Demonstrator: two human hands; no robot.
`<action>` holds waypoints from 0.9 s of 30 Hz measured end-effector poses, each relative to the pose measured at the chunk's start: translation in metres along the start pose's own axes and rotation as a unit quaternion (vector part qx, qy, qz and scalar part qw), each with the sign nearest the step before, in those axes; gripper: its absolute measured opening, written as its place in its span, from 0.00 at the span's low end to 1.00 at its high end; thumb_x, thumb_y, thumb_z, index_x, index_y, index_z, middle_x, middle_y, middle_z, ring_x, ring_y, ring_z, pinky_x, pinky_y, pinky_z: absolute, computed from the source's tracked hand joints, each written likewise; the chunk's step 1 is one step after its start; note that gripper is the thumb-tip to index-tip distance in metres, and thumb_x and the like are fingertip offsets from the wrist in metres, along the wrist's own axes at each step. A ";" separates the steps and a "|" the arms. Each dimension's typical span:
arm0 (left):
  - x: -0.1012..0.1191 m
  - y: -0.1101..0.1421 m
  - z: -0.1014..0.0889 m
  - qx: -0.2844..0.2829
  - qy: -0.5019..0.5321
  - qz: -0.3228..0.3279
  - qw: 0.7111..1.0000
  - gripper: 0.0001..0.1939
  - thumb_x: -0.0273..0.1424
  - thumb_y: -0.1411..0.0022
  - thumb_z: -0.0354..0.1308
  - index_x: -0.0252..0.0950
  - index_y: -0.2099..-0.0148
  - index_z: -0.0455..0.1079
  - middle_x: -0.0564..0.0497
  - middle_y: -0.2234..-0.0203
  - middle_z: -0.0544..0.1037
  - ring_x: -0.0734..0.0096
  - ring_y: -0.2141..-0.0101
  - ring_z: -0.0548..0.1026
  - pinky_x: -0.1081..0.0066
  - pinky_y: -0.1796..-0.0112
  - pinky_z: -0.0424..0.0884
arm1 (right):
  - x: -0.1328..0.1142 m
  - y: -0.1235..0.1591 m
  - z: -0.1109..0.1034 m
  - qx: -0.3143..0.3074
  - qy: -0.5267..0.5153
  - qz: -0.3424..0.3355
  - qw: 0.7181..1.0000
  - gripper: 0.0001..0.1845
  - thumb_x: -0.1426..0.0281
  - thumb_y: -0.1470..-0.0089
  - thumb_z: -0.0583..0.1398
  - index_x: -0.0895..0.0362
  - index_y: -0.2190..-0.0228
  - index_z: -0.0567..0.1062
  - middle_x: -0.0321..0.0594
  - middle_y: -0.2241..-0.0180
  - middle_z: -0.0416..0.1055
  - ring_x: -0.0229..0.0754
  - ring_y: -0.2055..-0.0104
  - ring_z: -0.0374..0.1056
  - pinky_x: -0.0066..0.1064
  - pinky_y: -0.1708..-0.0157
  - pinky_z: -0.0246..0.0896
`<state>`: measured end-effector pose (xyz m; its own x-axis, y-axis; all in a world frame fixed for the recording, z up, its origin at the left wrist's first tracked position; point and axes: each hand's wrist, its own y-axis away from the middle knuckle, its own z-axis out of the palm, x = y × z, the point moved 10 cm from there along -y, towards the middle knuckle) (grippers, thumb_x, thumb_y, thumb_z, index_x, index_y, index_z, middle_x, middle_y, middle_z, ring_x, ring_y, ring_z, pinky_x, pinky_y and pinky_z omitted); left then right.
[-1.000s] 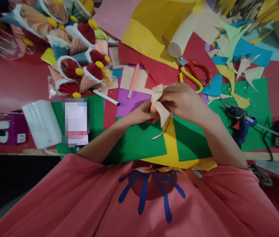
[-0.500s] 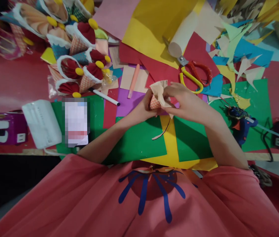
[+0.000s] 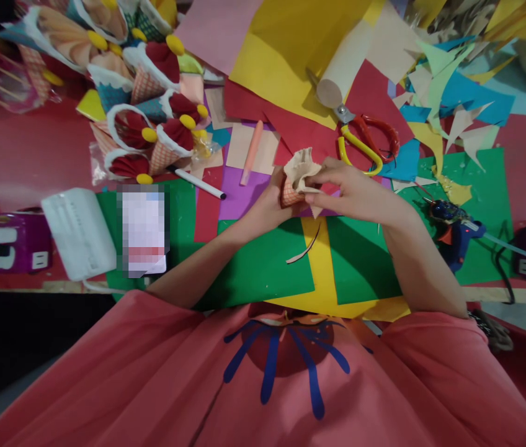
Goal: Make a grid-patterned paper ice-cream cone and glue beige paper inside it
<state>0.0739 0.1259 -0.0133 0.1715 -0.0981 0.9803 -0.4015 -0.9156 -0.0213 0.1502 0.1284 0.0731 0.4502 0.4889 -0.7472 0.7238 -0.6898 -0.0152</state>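
Observation:
A small paper cone (image 3: 289, 194) with an orange checked outside and a wavy cream paper lining (image 3: 301, 166) is held over the green and purple sheets. Around its left side my left hand (image 3: 273, 202) is closed, the fingers partly hidden behind the cone. My right hand (image 3: 344, 189) pinches the lining's edge at the cone's mouth between thumb and fingers. Beyond the right hand lie scissors (image 3: 360, 149) with one red and one yellow handle. A thin curved paper strip (image 3: 304, 251) rests below the cone.
Finished cones (image 3: 172, 146) with red and peach fillings crowd the upper left. An orange marker (image 3: 251, 154) and a white pen (image 3: 200, 183) lie left of centre. At left are a phone (image 3: 144, 230) and a white power bank (image 3: 78, 233). A glue gun (image 3: 458, 239) stands right, below paper scraps (image 3: 468, 93).
The cream lining at the cone's mouth has opened and spread a little. My right hand has shifted slightly along its edge, and the left hand still holds the cone.

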 end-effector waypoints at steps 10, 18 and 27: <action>0.010 0.004 -0.002 0.013 -0.040 0.068 0.997 0.26 0.42 0.39 0.59 0.39 0.45 0.55 0.47 0.56 0.71 0.65 0.55 0.74 0.60 0.51 0.72 | -0.011 -0.004 -0.003 0.074 0.014 -0.010 0.997 0.16 0.58 0.41 0.58 0.57 0.72 0.74 0.39 0.70 0.72 0.42 0.64 0.63 0.38 0.58 0.57; 0.005 0.008 -0.006 0.020 -0.034 0.098 0.994 0.29 0.45 0.37 0.52 0.43 0.39 0.49 0.43 0.44 0.65 0.61 0.41 0.66 0.59 0.43 0.65 | -0.031 0.002 -0.010 0.101 0.125 -0.055 0.985 0.14 0.62 0.39 0.57 0.55 0.74 0.74 0.42 0.55 0.75 0.49 0.50 0.63 0.42 0.51 0.58; -0.008 0.002 -0.015 0.055 -0.051 0.033 0.997 0.28 0.41 0.43 0.58 0.40 0.42 0.60 0.44 0.55 0.74 0.57 0.45 0.69 0.57 0.45 0.68 | -0.037 0.003 0.002 0.055 0.270 -0.043 0.960 0.12 0.64 0.39 0.55 0.55 0.66 0.77 0.42 0.58 0.76 0.56 0.50 0.63 0.51 0.52 0.56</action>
<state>0.0582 0.1306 -0.0179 0.2413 -0.1941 0.9508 -0.3144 -0.9426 -0.1126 0.1349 0.1073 0.0991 0.6180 0.7323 -0.2861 0.7249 -0.6716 -0.1534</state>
